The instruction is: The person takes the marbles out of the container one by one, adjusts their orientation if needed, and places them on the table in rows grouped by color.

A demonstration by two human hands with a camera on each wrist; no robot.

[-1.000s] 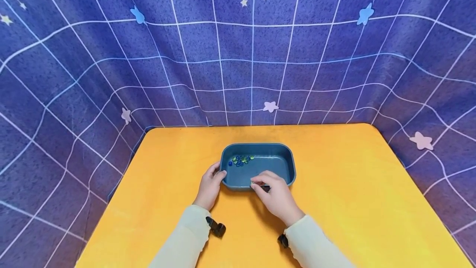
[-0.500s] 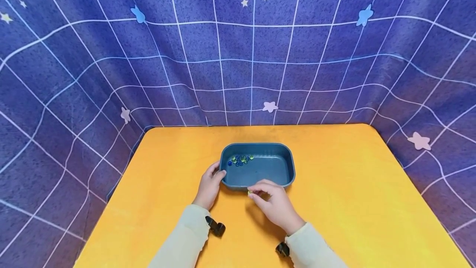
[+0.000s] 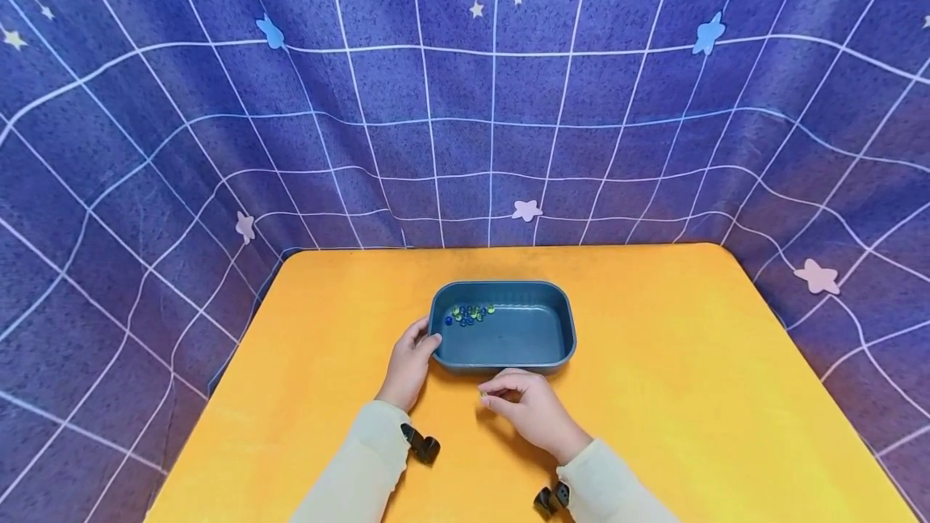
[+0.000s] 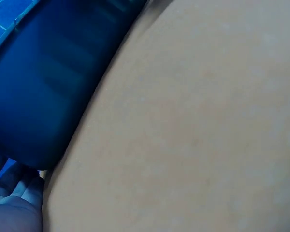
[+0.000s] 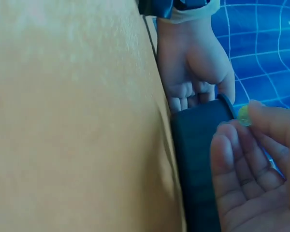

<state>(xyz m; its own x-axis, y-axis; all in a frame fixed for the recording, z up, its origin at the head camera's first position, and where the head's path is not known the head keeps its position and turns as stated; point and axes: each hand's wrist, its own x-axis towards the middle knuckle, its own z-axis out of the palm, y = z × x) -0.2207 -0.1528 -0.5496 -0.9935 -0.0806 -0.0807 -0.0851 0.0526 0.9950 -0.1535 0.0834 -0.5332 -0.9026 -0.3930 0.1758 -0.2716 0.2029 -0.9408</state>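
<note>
Yellow tabletop (image 3: 690, 361), far corners rounded, occupies the lower frame. One dark blue-grey rectangular tub (image 3: 526, 333) stands upright on it, just below frame centre.

Right hand (image 3: 529, 410): withdrawing from over the near side of the dark blue box (image 3: 465, 367), toward the person, and now reaching only over the yellow table (image 3: 654, 394) just in front. Yellow-green marble (image 5: 244, 116), one, pinched: travelling with that hand, passing from the near rim to outside the box. Near rim: emerging from beneath the fingers. Black wrist camera (image 3: 550, 500), right: sinking lower in the head view.
</note>
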